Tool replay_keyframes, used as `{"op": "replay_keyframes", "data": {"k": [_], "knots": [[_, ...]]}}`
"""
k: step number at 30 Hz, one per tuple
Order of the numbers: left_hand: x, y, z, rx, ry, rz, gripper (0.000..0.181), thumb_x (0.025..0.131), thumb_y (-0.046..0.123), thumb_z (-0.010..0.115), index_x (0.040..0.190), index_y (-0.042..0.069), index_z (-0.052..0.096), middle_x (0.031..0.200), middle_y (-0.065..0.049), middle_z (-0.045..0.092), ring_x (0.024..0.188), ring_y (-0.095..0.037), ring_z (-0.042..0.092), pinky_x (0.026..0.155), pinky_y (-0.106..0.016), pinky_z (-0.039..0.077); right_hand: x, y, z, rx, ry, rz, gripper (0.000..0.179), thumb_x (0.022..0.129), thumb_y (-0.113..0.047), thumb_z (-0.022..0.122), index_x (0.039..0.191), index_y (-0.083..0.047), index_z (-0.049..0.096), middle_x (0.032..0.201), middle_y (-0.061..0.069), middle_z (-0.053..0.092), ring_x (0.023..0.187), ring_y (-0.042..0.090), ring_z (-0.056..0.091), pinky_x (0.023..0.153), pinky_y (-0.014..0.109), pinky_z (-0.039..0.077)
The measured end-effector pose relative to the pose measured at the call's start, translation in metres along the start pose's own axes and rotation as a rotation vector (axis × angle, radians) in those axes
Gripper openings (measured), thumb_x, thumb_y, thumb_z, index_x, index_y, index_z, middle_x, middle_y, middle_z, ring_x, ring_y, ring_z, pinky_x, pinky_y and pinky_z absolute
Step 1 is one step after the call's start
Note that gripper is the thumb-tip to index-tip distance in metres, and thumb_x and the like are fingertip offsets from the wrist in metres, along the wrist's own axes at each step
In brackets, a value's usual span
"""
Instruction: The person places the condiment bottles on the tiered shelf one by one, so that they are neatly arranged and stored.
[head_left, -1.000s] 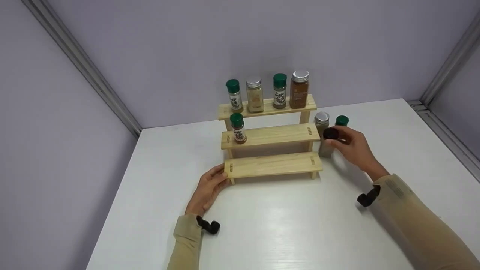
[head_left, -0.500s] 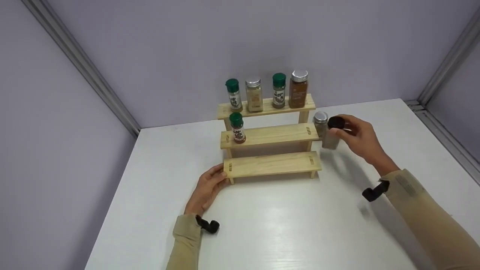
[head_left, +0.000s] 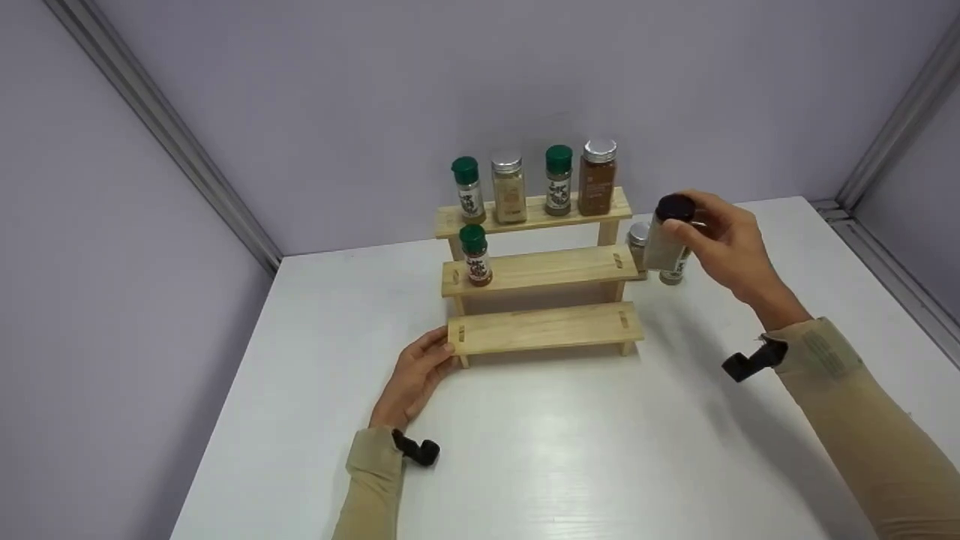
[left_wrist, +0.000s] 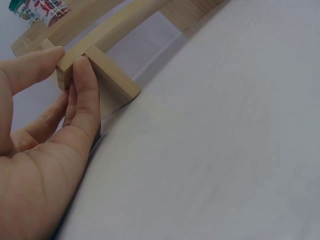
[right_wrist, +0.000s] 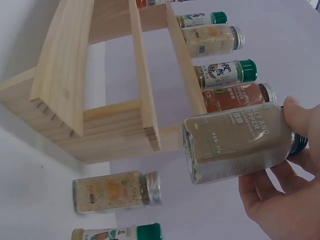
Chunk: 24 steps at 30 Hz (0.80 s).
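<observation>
The right hand (head_left: 726, 244) grips the salt-and-pepper jar (head_left: 661, 253) by its black cap (head_left: 675, 207), leaving the body and printed label (right_wrist: 257, 127) uncovered below. The jar is in the air just beyond the right end of the middle tier (head_left: 559, 266), roughly upright. The left hand (head_left: 412, 377) pinches the left front corner of the bottom tier (head_left: 547, 330), presumably to steady the wooden rack (head_left: 609, 234) on the worktop (head_left: 540, 450). Four spice containers (head_left: 510, 199) stand along the top tier (head_left: 536, 206), whose height likely keeps them in sight; a green-capped shaker (head_left: 478, 261) stands at the middle tier's left end. Beside the rack's right edge, on the worktop, stand a silver-capped jar (head_left: 638, 253) and another shaker (head_left: 672, 274), partly covered by the right hand, so I cannot read its label.
</observation>
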<state>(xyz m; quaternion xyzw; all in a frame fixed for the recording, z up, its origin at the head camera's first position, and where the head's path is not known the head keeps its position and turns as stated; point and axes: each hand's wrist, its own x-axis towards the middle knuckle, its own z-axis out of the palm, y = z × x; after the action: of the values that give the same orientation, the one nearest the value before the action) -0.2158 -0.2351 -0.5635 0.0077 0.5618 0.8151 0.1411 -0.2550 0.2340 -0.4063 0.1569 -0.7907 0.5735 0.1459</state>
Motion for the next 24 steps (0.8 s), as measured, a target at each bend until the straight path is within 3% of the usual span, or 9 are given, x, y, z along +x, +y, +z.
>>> {"op": "replay_keyframes", "data": {"k": [11,24], "knots": [[0.000,0.000,0.001,-0.038,0.008,-0.004,0.055,0.108,0.002,0.061,0.158,-0.005,0.042,0.139,-0.012,0.059,0.119,-0.018,0.064,0.097,-0.025,0.058,0.020,-0.038,0.027,0.039,-0.034,-0.024,0.042,0.105,-0.013,0.071,0.145,-0.002,0.064,0.124,0.000,0.067,0.114,0.010,0.068,0.096,0.014,0.056],[0.000,0.000,0.001,-0.003,0.001,0.007,0.055,0.108,0.005,0.061,0.159,-0.005,0.041,0.142,-0.014,0.058,0.122,-0.019,0.064,0.100,-0.027,0.057,0.040,-0.055,0.073,0.091,-0.101,-0.066,0.043,0.106,-0.020,0.071,0.146,-0.006,0.064,0.131,0.011,0.066,0.119,0.014,0.066,0.101,0.019,0.056]]}}
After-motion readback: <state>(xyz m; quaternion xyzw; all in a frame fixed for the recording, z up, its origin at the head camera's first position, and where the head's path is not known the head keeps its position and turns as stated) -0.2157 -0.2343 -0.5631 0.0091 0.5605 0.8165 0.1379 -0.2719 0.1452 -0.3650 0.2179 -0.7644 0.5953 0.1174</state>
